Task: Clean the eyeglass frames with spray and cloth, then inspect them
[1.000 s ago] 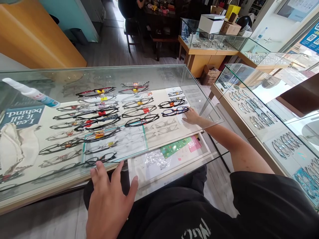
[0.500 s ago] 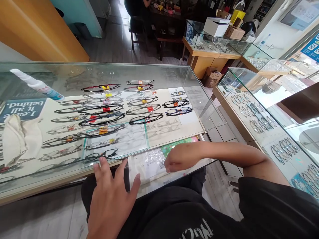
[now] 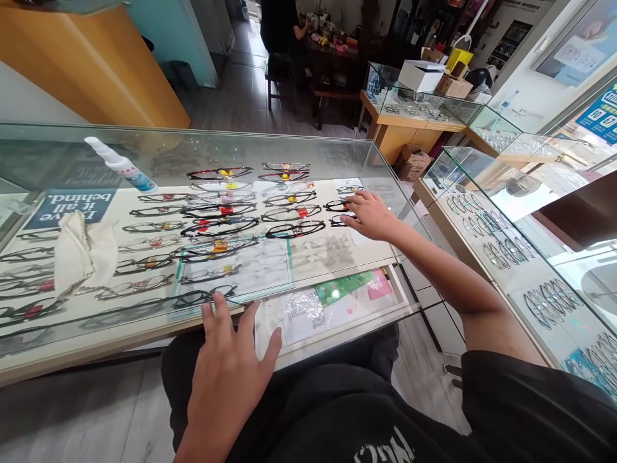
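My right hand (image 3: 370, 216) is stretched over the right part of the glass display case (image 3: 241, 134), fingers extended and apart. Beneath its fingertips are dark-framed eyeglasses (image 3: 336, 220), partly hidden by the hand; whether it touches the glass top I cannot tell. My left hand (image 3: 231, 360) has its fingers spread at the case's front edge, near a black pair of glasses (image 3: 205, 296) seen through the glass. Between my arms, a pulled-out drawer (image 3: 277, 352) shows a printed sheet in clear plastic (image 3: 304, 311) and a green card (image 3: 343, 289).
On the case stand a white spray bottle (image 3: 124, 168) and a pale zippered cloth pouch (image 3: 87, 251). Several rows of tagged glasses lie inside. Another glass case (image 3: 491, 212) runs along the right. A person in dark clothes (image 3: 279, 29) sits at the back.
My right hand has moved from the drawer, where its fingers were curled, up and forward over the glasses, and its fingers have opened. My left hand stays spread. The view has shifted slightly left.
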### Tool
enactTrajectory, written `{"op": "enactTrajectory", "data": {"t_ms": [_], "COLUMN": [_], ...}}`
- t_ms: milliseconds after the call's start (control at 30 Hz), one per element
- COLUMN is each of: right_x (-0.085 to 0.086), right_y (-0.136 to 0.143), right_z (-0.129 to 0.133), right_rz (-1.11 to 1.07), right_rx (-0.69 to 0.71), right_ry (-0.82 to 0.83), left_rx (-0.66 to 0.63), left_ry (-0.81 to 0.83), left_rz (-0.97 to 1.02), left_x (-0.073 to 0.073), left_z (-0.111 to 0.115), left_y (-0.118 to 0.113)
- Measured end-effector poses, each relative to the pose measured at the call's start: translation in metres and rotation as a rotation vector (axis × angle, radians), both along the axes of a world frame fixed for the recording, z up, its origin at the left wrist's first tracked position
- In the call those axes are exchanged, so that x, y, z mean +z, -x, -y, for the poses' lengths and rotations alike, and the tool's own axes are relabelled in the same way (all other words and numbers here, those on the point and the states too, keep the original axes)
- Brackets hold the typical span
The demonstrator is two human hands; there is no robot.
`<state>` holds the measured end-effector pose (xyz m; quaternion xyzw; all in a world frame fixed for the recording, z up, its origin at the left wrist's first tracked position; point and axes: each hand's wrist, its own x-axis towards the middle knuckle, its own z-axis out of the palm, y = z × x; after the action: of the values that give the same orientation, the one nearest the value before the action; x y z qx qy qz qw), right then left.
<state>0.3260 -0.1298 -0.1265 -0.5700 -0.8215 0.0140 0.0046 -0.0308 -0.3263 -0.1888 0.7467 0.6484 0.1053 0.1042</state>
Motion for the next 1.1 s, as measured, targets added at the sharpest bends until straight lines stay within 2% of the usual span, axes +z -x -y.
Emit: {"op": "enactTrajectory", "data": {"t_ms": [100, 167, 233, 300, 400, 467, 500, 567, 633, 700, 800, 867, 1100], "right_x": [0.001, 0.01, 0.029, 0.057, 0.096, 0.107, 0.105, 0.086, 0.053, 0.014, -0.04, -0.068, -0.141], "right_y": [0.001, 0.001, 0.001, 0.003, 0.009, 0.014, 0.016, 0.018, 0.016, 0.009, -0.009, -0.024, -0.073], "right_z": [-0.003, 0.003, 0.021, 0.048, 0.097, 0.125, 0.135, 0.148, 0.15, 0.145, 0.128, 0.113, 0.056], "right_rz": [-0.023, -0.066, -0.144, -0.245, -0.355, -0.403, -0.404, -0.373, -0.301, -0.241, -0.105, -0.046, 0.055], "right_rx": [0.015, 0.014, 0.026, 0.095, 0.247, 0.355, 0.39, 0.379, 0.284, 0.202, 0.041, -0.053, -0.188], "right_ry": [-0.021, -0.054, -0.083, -0.062, 0.18, 0.472, 0.615, 0.824, 0.917, 0.931, 0.844, 0.772, 0.455], "left_rx": [0.017, 0.027, 0.034, 0.033, 0.012, -0.013, -0.022, -0.038, -0.05, -0.061, -0.072, -0.077, -0.09], "left_ry": [0.036, 0.048, 0.049, 0.045, 0.016, -0.015, -0.033, -0.068, -0.097, -0.1, -0.081, -0.089, -0.067], "left_rz": [0.006, 0.015, 0.024, 0.025, 0.007, -0.014, -0.025, -0.038, -0.038, -0.034, -0.025, -0.021, -0.04], "left_x": [0.0, 0.0, -0.001, -0.001, -0.002, -0.003, -0.003, -0.005, -0.006, -0.006, -0.005, -0.005, -0.009], "left_z": [-0.001, -0.002, -0.002, -0.002, 0.0, 0.001, 0.001, 0.001, 0.001, 0.0, -0.001, 0.0, -0.001], "left_y": [0.001, 0.001, 0.002, 0.002, 0.002, 0.002, 0.001, 0.001, 0.001, 0.001, 0.002, 0.003, 0.007]}}
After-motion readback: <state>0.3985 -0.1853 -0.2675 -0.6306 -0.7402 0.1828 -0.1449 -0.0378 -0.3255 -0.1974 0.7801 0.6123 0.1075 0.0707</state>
